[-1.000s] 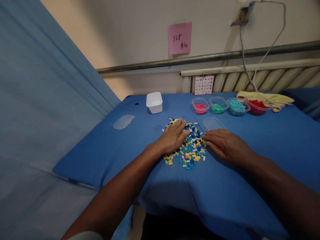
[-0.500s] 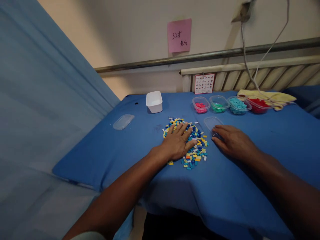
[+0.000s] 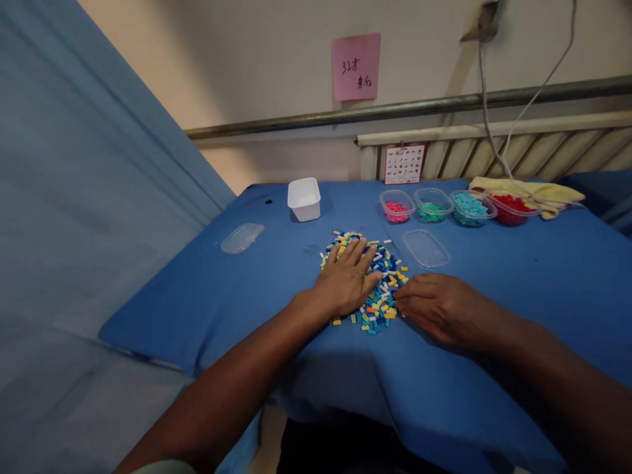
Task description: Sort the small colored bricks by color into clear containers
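A heap of small bricks (image 3: 382, 289) in blue, yellow, white and orange lies in the middle of the blue-covered table (image 3: 518, 276). My left hand (image 3: 345, 280) rests flat on the heap, fingers stretched out. My right hand (image 3: 437, 306) lies palm down at the heap's right edge, fingertips touching the bricks; nothing is held in it. An empty clear tub (image 3: 425, 248) sits just beyond my right hand.
A white square tub (image 3: 304, 199) stands at the back. Clear tubs of pink (image 3: 396, 206), green (image 3: 433, 205), cyan (image 3: 469, 206) and red bricks (image 3: 510, 206) line the back right. A clear lid (image 3: 242, 237) lies left. A blue curtain (image 3: 74, 197) hangs left.
My right hand drew back from the empty clear tub toward me and left, to the heap's right edge. My left hand stayed flat on the heap.
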